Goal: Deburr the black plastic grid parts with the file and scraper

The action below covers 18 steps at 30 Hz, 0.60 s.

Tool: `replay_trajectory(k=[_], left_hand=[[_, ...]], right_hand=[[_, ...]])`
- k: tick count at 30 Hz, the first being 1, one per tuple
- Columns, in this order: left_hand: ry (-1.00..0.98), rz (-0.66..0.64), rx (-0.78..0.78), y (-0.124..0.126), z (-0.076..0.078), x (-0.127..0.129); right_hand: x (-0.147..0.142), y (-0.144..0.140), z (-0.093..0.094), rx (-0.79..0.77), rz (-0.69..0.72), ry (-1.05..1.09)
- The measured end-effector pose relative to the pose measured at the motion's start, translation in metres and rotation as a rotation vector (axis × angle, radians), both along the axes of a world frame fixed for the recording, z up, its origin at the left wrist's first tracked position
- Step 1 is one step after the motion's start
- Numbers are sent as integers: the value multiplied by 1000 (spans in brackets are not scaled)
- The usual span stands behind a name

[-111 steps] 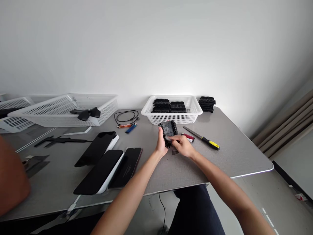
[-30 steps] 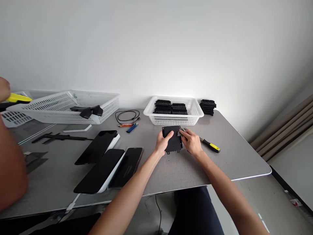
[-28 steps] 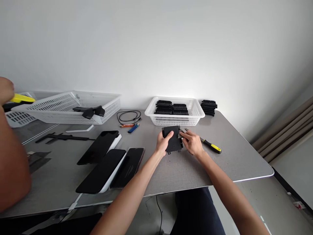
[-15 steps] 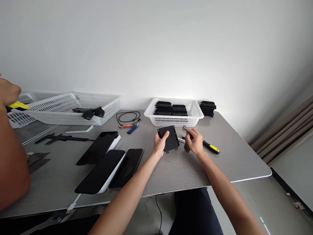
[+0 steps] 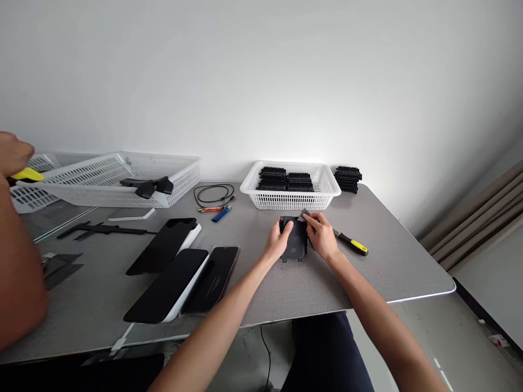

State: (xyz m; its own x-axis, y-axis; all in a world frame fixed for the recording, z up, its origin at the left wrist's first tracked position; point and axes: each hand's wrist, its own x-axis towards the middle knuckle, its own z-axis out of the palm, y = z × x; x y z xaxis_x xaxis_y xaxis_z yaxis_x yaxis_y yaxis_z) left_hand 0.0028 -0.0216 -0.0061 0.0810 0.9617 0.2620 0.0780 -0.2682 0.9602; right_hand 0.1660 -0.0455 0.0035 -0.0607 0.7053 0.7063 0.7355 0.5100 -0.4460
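A flat black plastic plate (image 5: 295,246) with small tabs along its edges is gripped at its left side by my left hand (image 5: 279,239), thumb on top. My right hand (image 5: 322,237) is closed at the plate's right edge, pinching a small crumpled grey piece (image 5: 303,214) against the upper right corner. Whether that piece is cloth or sandpaper I cannot tell. Just right of my right hand lies a tool with a black and yellow handle (image 5: 354,245); its far end is hidden behind the hand.
Behind my hands stands a white basket (image 5: 290,202) with stacked black plates, and another stack (image 5: 347,179) sits right of it. Phones (image 5: 167,286), a caliper (image 5: 108,230), lighters (image 5: 222,213) and a cable (image 5: 214,188) lie leftward. A co-worker's arm (image 5: 20,261) is at far left.
My left hand has moved the black plate to the right and turned it, so screw-like spots show. My right hand has come in to the plate's edge with the grey piece.
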Motion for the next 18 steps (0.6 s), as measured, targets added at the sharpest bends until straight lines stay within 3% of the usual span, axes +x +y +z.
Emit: replay_trajectory(k=[5, 18], left_hand=[[60, 24, 68, 1, 0, -1], [-195, 258, -42, 25, -9, -16]], right_hand=[[2, 0, 0, 38, 49, -108], [-11, -7, -2, -84, 409, -275]])
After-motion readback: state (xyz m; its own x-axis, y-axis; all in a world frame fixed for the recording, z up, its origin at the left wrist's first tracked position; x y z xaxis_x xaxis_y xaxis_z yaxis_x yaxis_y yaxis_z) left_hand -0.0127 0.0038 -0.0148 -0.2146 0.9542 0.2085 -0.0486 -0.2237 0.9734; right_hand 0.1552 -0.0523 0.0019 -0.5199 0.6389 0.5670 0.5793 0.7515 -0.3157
